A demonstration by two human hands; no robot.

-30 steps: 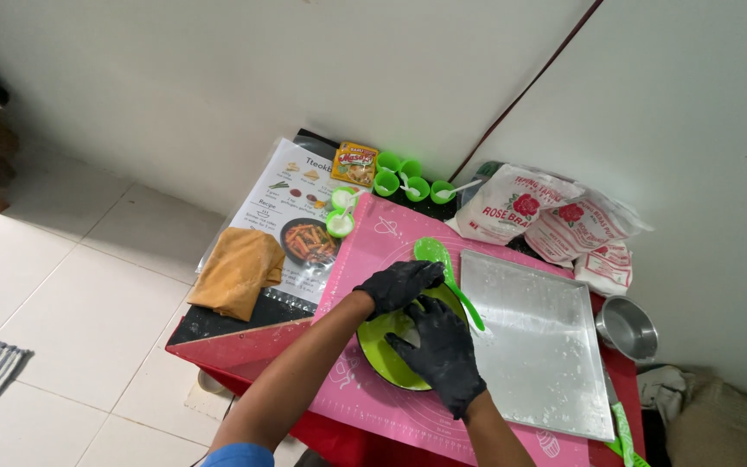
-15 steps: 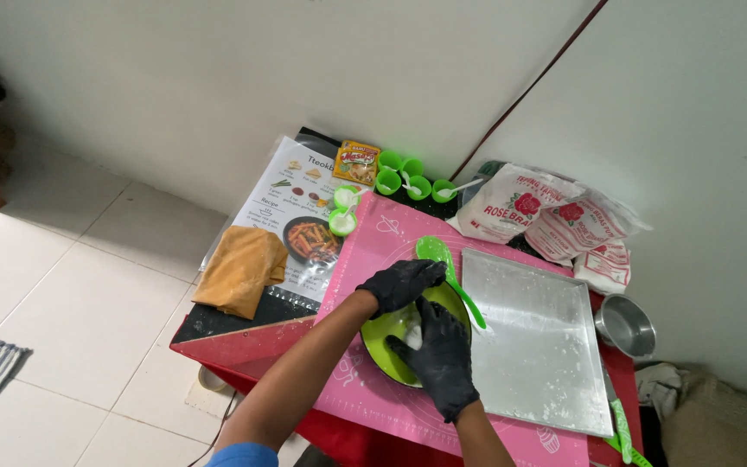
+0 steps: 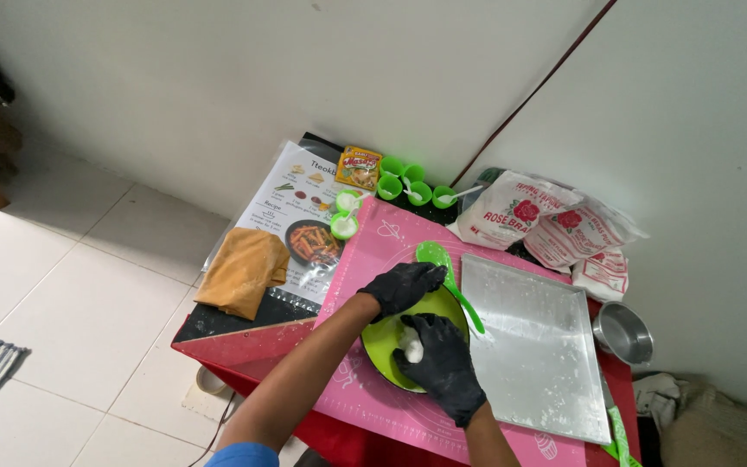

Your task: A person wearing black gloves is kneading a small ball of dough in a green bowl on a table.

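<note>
Right hand (image 3: 444, 363) has curled in since a second ago, now cupping dough (image 3: 410, 346); left hand (image 3: 404, 285) rests loosely open on bowl (image 3: 379, 339) rim. Dough looks soft, sticky, light: cradle from underneath.

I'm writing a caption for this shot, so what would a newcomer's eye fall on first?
Two black-gloved hands meet over a green bowl on a pink mat at centre: the right hand grips a white lump of dough, the left hand rests on the bowl's far rim. Just right of them lies a shiny metal tray, with a green spoon between.
</note>
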